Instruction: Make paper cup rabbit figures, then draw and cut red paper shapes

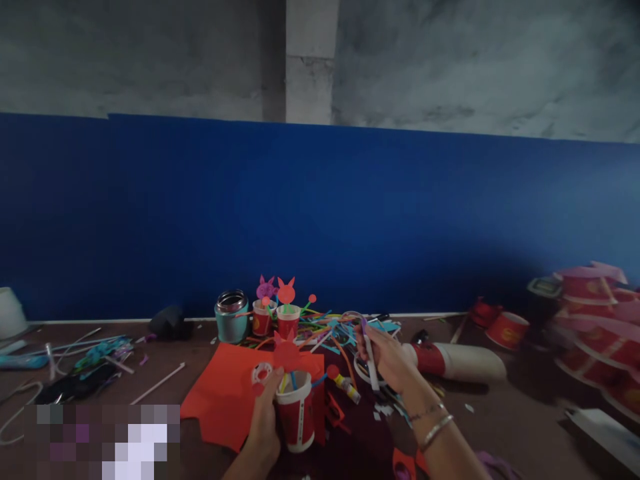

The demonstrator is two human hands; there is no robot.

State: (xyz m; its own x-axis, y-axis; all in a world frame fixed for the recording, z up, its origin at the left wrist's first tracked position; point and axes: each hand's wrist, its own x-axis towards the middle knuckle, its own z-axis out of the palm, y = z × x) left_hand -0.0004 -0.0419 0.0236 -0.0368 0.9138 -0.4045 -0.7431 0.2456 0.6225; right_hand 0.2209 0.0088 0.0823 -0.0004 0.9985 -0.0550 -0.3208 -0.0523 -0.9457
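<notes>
A red-and-white paper cup [300, 423] is standing close to upright, slightly tilted, in front of the person, low in the middle of the view. Yellow and blue straws are poking out of it, and a red paper cut-out with two pointed ears [286, 350] is rising behind its rim. The cup is probably very light, stiff enough to keep its shape yet easily crushed; the lower wall looks like the safer place for a gentle grip, since the cut-out and straws are likely bending readily.

The left hand [267, 420] is gripping the cup from its left side, thumb lying near the rim and the other fingers mostly hidden; whether the base is touching the table is unclear. The right hand [393, 353] is pinching a slim white pen-like stick with a purple end [371, 363], fingers closing around its upper part while the white end is pointing down. The right forearm is reaching in diagonally from the lower right.

Beyond the cup, a flat orange-red paper sheet [220, 387] is spreading leftward, and a yellow-and-white tube [347, 389] is lying just right of the cup.
</notes>
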